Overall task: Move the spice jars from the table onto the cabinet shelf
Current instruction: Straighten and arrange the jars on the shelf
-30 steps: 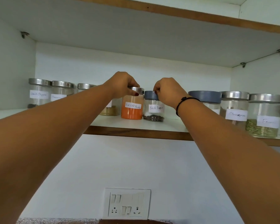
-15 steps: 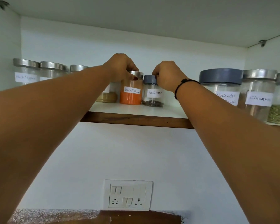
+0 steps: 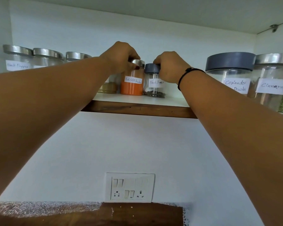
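Both arms reach up to the cabinet shelf (image 3: 137, 99). My left hand (image 3: 121, 56) grips the steel lid of the red chilli powder jar (image 3: 132, 84), which stands on the shelf with orange powder inside. Right beside it stands the small black pepper jar (image 3: 154, 85) with a grey lid; my right hand (image 3: 169, 67) grips that lid from the right. Both jars sit upright, close together.
Steel-lidded jars (image 3: 18, 60) line the shelf's left end. To the right stand a grey-lidded coriander powder jar (image 3: 230, 74) and a cinnamon jar (image 3: 271, 82). A jar of tan powder (image 3: 108, 86) sits behind my left wrist. A switch plate (image 3: 130, 187) is on the wall below.
The view has moved closer and tilted up slightly. Both hands stay on the lids of the same two jars, which stand in the same spot on the shelf.
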The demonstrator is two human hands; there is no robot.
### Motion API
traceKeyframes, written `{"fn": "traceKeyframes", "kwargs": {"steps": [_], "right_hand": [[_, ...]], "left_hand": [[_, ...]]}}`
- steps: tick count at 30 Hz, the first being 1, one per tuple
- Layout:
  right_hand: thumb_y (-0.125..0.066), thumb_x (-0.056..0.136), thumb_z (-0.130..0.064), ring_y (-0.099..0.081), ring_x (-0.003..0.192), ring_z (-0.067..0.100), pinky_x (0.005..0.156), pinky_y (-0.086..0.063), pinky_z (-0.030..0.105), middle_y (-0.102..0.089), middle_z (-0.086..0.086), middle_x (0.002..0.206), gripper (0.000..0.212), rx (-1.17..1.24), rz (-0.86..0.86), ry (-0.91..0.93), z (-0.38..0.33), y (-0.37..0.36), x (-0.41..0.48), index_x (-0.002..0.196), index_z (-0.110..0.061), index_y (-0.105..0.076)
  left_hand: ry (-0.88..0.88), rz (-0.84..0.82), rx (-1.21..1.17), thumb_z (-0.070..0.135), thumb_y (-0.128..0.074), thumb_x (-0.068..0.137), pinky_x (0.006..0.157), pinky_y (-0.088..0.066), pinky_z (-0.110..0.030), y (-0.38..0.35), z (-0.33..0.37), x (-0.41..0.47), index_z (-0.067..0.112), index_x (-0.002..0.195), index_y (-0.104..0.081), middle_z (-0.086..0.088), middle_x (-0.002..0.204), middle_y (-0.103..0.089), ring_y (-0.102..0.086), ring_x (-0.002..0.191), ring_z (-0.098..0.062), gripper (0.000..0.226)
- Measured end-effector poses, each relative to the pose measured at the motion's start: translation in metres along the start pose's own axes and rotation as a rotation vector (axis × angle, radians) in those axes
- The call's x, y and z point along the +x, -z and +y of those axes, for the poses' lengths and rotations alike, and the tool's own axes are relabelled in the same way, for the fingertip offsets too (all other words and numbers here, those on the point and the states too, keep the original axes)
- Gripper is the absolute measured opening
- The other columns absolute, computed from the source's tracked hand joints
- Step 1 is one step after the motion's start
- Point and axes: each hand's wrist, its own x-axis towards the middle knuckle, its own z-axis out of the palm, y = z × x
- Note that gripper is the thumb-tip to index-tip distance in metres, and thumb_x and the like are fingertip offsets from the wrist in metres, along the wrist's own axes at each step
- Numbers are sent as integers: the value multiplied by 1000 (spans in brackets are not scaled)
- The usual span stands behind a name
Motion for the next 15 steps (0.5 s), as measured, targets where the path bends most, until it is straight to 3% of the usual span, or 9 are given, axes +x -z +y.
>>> {"fn": "traceKeyframes", "kwargs": {"steps": [4, 7, 8, 10, 12, 15], "right_hand": [[-54, 86, 4, -61, 105, 34, 76, -41, 28, -65, 20, 111, 30, 19, 15, -29, -4, 2, -6, 113, 2, -66], [-51, 87, 3, -59, 104, 35, 72, -36, 29, -56, 15, 99, 9, 20, -10, -28, -7, 1, -11, 85, -4, -56], [-51, 87, 1, -58, 105, 35, 72, -34, 29, -51, 14, 99, 13, 31, -11, -23, -9, 1, -14, 78, -8, -49], [-50, 90, -2, -54, 112, 36, 74, -33, 31, -50, 20, 118, 9, 49, -30, -23, -13, 4, -20, 98, -5, -53], [-49, 91, -5, -52, 119, 37, 82, -42, 35, -44, 22, 138, 38, 39, 12, -26, -17, 11, -29, 128, 2, -45], [-49, 92, -6, -49, 126, 34, 101, -46, 39, -43, 19, 143, 53, 28, 85, -17, -21, 28, -47, 143, 1, -35]], "left_hand": [[-4, -5, 68, 21, -65, 95, 89, -47, -32, -1, 3, 0, 12, 132, -63, -11, 126, -66, -60, 106, -23, 38], [2, 5, 109, 27, -63, 97, 108, -40, -39, 0, 5, -2, 15, 145, -50, -8, 146, -53, -51, 131, -26, 51], [-2, 11, 108, 29, -60, 98, 112, -37, -40, 0, 6, -3, 16, 147, -47, -7, 150, -50, -48, 136, -25, 52], [-13, 33, 99, 31, -53, 101, 115, -33, -41, 1, 7, -7, 18, 150, -43, -5, 153, -46, -42, 141, -25, 51], [-30, 58, 104, 32, -48, 103, 117, -30, -41, 3, 9, -10, 19, 151, -41, -4, 156, -43, -37, 144, -24, 50], [-71, 65, 125, 34, -47, 104, 120, -25, -43, 10, 15, -16, 19, 152, -39, -3, 159, -36, -31, 148, -24, 51]]}}
